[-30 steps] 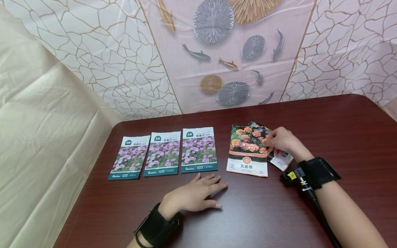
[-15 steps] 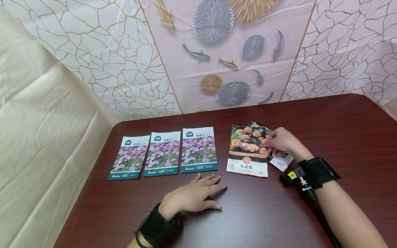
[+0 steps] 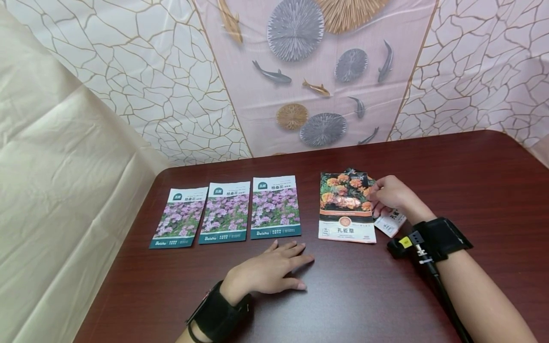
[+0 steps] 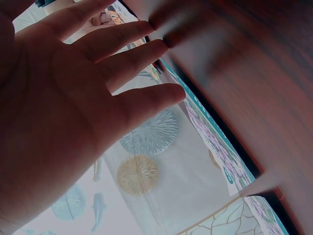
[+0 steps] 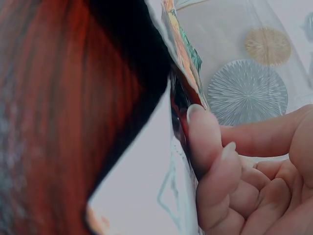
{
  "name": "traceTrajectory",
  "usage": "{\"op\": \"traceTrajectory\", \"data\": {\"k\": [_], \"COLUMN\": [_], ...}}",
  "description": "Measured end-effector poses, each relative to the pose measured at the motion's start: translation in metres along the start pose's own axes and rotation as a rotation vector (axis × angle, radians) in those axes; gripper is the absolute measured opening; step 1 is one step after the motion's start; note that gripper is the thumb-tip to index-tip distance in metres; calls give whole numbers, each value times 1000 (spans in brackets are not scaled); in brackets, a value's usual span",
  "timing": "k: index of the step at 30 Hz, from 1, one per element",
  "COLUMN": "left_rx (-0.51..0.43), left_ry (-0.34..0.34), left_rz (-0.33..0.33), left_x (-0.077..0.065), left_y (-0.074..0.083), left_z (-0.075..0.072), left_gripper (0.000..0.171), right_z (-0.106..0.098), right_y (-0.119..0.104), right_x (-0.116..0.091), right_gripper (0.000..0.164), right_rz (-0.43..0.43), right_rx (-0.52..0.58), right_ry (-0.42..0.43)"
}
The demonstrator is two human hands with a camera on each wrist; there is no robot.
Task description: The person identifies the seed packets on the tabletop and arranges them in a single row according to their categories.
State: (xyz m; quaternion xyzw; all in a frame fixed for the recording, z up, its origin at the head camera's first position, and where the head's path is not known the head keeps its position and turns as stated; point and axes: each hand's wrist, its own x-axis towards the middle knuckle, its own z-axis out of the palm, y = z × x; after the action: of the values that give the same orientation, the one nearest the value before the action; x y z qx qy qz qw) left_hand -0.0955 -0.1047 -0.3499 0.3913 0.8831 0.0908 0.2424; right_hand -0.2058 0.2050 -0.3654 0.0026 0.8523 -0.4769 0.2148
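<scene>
Two orange-flower seed packets lie right of centre in the head view. The front seed packet (image 3: pixel 345 226) overlaps a slanted rear packet (image 3: pixel 391 222), whose top and lower corner show. My right hand (image 3: pixel 393 197) pinches the right edge of the front packet; in the right wrist view its thumb and fingertips (image 5: pixel 203 134) meet at that edge, and the remaining fingers are curled. My left hand (image 3: pixel 268 270) rests on the table with fingers spread, just below the nearest purple-flower packet (image 3: pixel 275 208) and apart from it.
Two more purple-flower packets, the left one (image 3: pixel 177 220) and the middle one (image 3: pixel 225 214), stand in a row with the third. The dark red table (image 3: pixel 343 295) has its far edge against a patterned cloth (image 3: pixel 317 95). A pale cloth (image 3: pixel 64 190) hangs at the left.
The front orange-flower packet has slid slightly right and straightened, covering more of the rear packet. My right hand has barely shifted. The left hand stays where it was.
</scene>
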Motion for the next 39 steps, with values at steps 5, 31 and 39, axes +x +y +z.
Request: {"op": "traceTrajectory", "data": {"k": [5, 31, 39], "left_rx": [-1, -313, -555], "left_ry": [3, 488, 630], "left_rz": [2, -158, -107], "left_x": [0, 5, 6], "left_y": [0, -2, -2], "left_z": [-1, -7, -8], "left_gripper": [59, 51, 41], "right_z": [-2, -7, 1], "right_y": [0, -26, -48], "right_x": [0, -18, -39], "right_gripper": [15, 12, 11], "right_rz": [-2, -266, -359], "right_rx": [39, 218, 272], "right_ry": [-11, 16, -30]}}
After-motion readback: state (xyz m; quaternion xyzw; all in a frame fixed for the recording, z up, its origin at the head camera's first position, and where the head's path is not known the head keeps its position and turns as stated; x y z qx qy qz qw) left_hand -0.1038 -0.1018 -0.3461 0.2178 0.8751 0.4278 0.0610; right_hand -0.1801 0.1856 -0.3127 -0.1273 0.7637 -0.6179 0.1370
